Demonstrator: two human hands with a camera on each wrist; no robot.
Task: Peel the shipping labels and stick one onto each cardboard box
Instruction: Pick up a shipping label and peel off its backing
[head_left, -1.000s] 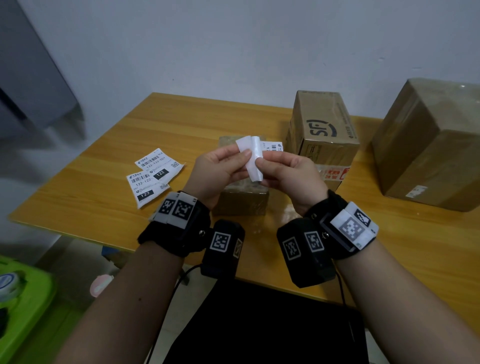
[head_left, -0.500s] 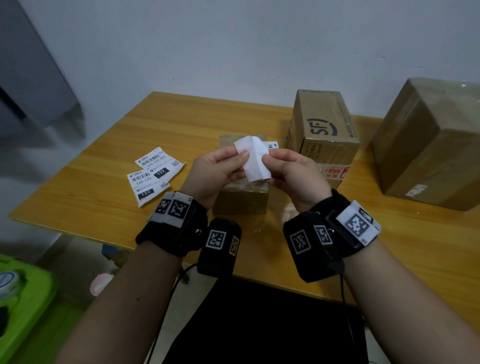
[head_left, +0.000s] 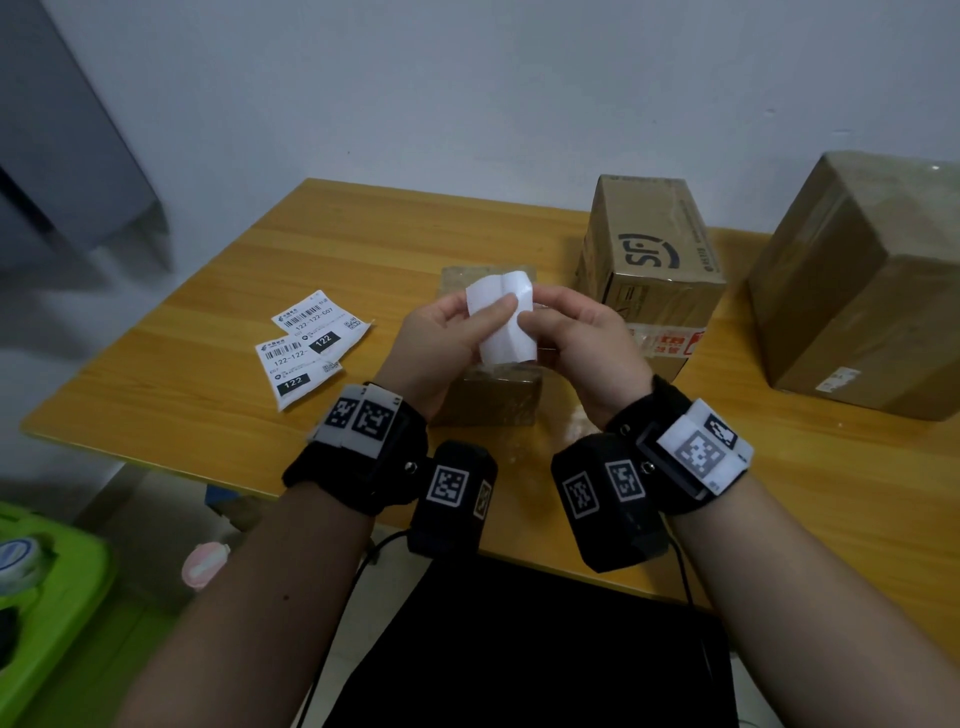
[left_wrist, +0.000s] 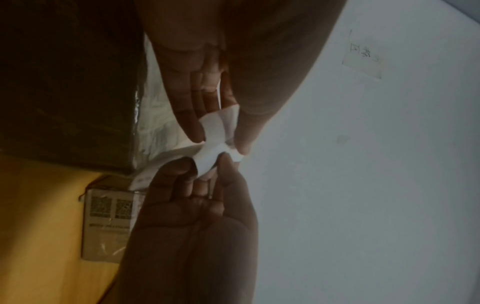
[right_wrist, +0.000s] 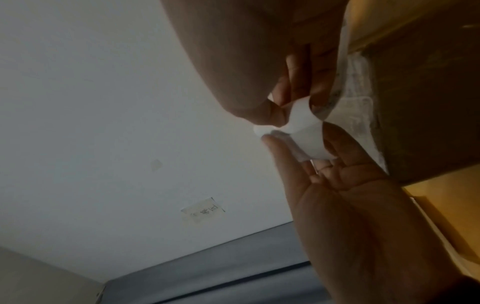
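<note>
Pinching a white label (head_left: 503, 317) between left hand (head_left: 439, 347) and right hand (head_left: 579, 345), above small box (head_left: 488, 397); two labels (head_left: 310, 340) lying on table (head_left: 197, 374), left of hands.

Both forearms reach forward side by side, bare, each with a black strap and camera block at the wrist. The left hand (head_left: 441, 343) and the right hand (head_left: 576, 343) meet in front of the chest, raised, thumbs on the near side. Each pinches one edge of the same white label (head_left: 501, 322) between thumb and curled fingers, thumb tips almost touching.
</note>
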